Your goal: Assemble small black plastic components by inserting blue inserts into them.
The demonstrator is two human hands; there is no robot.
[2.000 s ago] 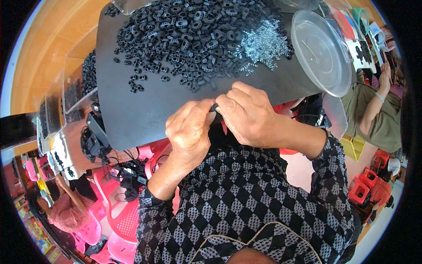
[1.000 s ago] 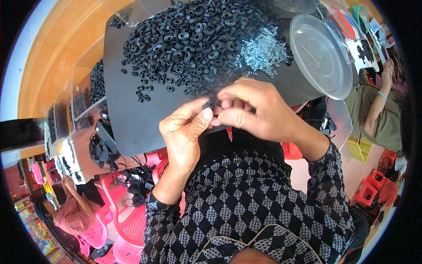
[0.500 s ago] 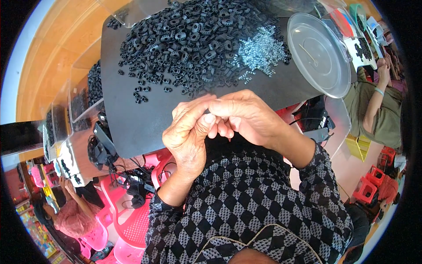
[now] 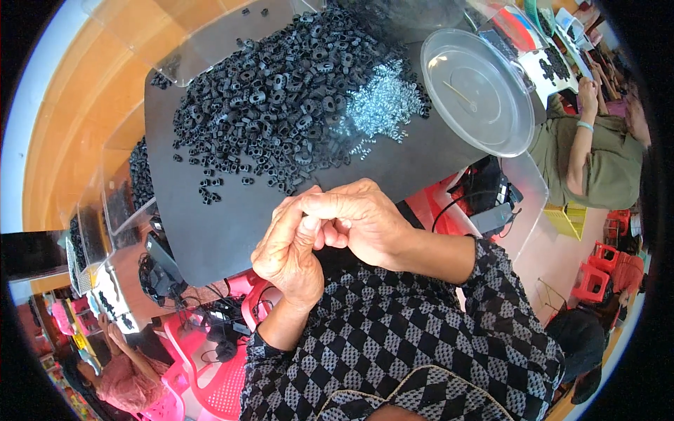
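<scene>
My left hand (image 4: 286,252) and my right hand (image 4: 368,221) are pressed together above the table's near edge. Both have curled fingers, with the fingertips and thumbs meeting. Whatever sits between them is hidden by the fingers. Beyond the hands lies a wide heap of small black plastic pieces (image 4: 260,105), which look like cord lock parts. A pile of tiny silvery coil springs (image 4: 385,102) rests against the heap's right side. Several loose black pieces (image 4: 209,191) lie on the table nearest my left hand.
The dark table (image 4: 210,238) carries a round clear plastic lid (image 4: 484,105) at the right. Clear bins (image 4: 116,210) of black pieces stand at the left. Cables (image 4: 217,309) and a pink chair (image 4: 217,379) are below the table's left edge. Other people sit at both sides.
The view has shifted, so the table and heap appear lower and further left. My hands stay pressed together; the small dark bit that showed between the fingertips is now hidden.
</scene>
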